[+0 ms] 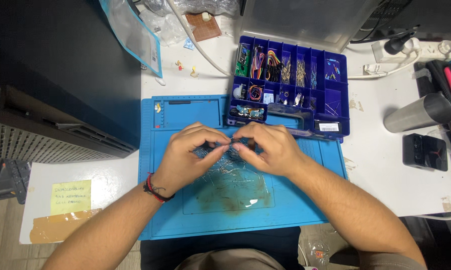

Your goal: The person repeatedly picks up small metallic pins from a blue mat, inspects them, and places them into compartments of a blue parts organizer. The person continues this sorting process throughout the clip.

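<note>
Over the blue silicone work mat (185,220) I see my left hand (188,157) and right hand (268,149) pinching one thin wire component (231,141) above scattered ones; behind, a blue compartmented plastic organiser box (335,90) (wires, small parts)

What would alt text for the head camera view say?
Two bare hands, left hand and right hand, pinch a small wire component together over a blue work mat strewn with thin wire leads. Behind sits a blue compartment box of electronic parts.
</note>
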